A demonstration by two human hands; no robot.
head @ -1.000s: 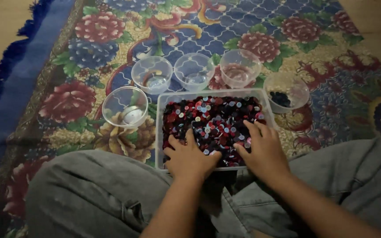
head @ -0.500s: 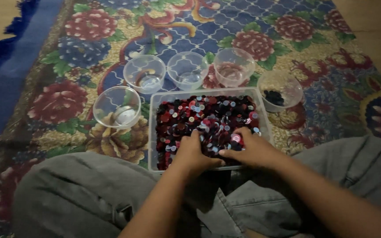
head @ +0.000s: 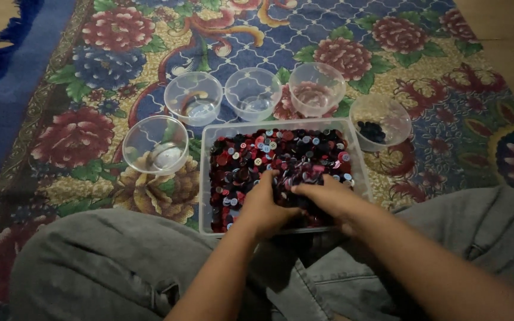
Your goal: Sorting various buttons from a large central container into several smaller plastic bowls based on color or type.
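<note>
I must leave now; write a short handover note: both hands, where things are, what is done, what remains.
Left hand: in the clear box, fingers curled on the buttons; grip unclear.
Right hand: also in the buttons, fingertips meeting the left's.
Box sits on the rug before the crossed legs.
Done: a few dark buttons lie in the far-right bowl.
Left: the other four bowls look empty; the box is nearly full.

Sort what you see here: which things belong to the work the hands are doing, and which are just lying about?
In use: left hand, right hand, clear tub, mixed buttons, bowl with dark buttons, four other clear bowls, the nearest.

Just there: floral rug, grey trousers.
</note>
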